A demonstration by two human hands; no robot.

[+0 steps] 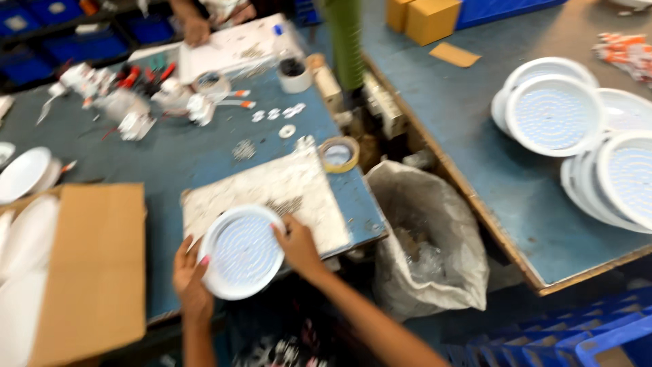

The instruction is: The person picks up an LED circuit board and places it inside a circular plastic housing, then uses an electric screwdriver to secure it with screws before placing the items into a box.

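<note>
Disc: a round white lamp disc (pixel 241 253), its face dotted with rows of tiny points, is hanging over the near edge of the bench (pixel 170 160), held between both hands.
Left hand: the left hand (pixel 190 275) is cupping the disc's lower left rim, fingers (pixel 202 260) curling up onto the rim and pinching it (the nails are painted pink).
Right hand: the right hand (pixel 297 245) is gripping the disc's upper right rim, fingers pressed together on the edge.
Board: a scuffed pale work board (pixel 272 194) is lying just behind the disc, which is overlapping its near edge.
Cardboard: a brown cardboard flap (pixel 95 265) is sitting to the left, with more white discs (pixel 24 173) beside it.
Tape: a roll of tape (pixel 338 153) is resting near the bench's right corner.
Sack: a grey sack (pixel 421 238) is standing open between the two benches.
Second bench: stacked white lamp discs (pixel 553 112) are lying on the neighbouring bench (pixel 475 156), well apart from the hands.
Far side: another person's hand (pixel 197 30) is resting at the far edge (blurred).
</note>
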